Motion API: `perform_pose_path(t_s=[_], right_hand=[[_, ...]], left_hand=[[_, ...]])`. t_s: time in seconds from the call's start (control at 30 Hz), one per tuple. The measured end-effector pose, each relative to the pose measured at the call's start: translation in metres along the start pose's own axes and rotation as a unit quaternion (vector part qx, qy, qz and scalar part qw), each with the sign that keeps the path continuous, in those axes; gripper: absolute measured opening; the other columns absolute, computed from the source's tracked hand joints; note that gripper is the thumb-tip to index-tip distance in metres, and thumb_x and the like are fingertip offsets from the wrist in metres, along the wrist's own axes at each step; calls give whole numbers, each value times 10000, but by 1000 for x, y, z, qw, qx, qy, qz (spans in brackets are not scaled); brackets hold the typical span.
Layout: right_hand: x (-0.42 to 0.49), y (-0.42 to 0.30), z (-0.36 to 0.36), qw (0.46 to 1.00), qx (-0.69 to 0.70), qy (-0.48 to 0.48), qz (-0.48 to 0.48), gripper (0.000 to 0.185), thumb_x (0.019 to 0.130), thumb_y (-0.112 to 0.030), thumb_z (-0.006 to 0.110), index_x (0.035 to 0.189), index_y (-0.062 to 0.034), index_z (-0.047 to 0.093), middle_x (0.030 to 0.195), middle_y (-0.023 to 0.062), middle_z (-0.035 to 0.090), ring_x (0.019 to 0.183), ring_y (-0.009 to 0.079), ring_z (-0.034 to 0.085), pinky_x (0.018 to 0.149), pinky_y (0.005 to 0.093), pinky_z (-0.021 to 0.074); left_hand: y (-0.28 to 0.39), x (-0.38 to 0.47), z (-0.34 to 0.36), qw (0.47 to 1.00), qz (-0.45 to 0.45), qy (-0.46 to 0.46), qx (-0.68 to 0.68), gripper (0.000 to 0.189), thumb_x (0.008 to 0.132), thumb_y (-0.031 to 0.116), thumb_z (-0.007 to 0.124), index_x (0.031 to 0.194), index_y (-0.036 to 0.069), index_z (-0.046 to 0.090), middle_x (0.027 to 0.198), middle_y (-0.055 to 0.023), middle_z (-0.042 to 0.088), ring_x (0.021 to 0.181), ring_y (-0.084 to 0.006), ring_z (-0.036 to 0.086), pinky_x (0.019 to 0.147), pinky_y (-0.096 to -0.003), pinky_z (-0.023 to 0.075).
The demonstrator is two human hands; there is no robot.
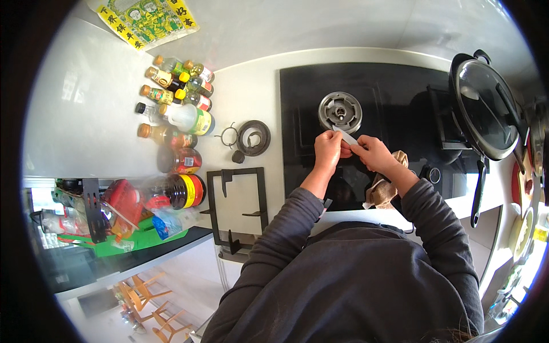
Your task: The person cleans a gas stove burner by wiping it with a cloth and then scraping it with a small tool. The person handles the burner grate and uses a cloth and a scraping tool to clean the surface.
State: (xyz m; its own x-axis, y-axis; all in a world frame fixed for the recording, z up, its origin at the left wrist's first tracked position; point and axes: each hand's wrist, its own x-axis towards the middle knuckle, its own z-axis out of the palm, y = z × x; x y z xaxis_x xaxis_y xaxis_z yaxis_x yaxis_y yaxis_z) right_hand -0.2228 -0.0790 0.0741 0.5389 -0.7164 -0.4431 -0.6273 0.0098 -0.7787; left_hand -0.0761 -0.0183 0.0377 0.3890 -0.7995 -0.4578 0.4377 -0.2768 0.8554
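Note:
My left hand [329,148] and my right hand [372,151] meet over the black glass gas hob [300,171], both gripping a thin whitish strip [346,136], whose material I cannot tell. The strip's pointed far end reaches the near rim of the bare metal gas burner [340,112]. A brown cloth [382,188] lies on the hob under my right wrist, close to a round control knob [433,175]. Left of the hob, on the white counter, are a dark burner ring [253,138], a thin wire ring [228,135], a small dark round part [238,157] and a square black pan support [262,193].
A lidded pan [487,109] stands on the hob's right side, its handle [478,193] pointing towards me. Several sauce and oil bottles [188,118] line the counter's left. Beyond them are a green bag [141,244] and packets. A printed poster [148,21] hangs on the wall.

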Motion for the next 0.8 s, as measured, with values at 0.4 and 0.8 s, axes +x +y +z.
perform_pose_path(t_s=[0.4, 0.8], right_hand=[[5, 17, -11, 993, -32, 36, -106, 262, 874, -237, 680, 922, 17, 637, 675, 121, 619, 566, 187, 586, 545, 335, 474], [-7, 8, -3, 986, -98, 89, -100, 290, 862, -275, 685, 978, -14, 637, 841, 243, 667, 816, 418, 658, 726, 431, 524]], left_hand=[[-14, -9, 12, 999, 34, 1, -36, 264, 1003, 187, 506, 838, -8, 572, 702, -99, 647, 570, -169, 654, 534, -294, 581], [-15, -4, 9, 998, 36, -30, -47, 253, 1009, 175, 489, 852, -10, 565, 725, -105, 651, 590, -184, 667, 569, -308, 599]])
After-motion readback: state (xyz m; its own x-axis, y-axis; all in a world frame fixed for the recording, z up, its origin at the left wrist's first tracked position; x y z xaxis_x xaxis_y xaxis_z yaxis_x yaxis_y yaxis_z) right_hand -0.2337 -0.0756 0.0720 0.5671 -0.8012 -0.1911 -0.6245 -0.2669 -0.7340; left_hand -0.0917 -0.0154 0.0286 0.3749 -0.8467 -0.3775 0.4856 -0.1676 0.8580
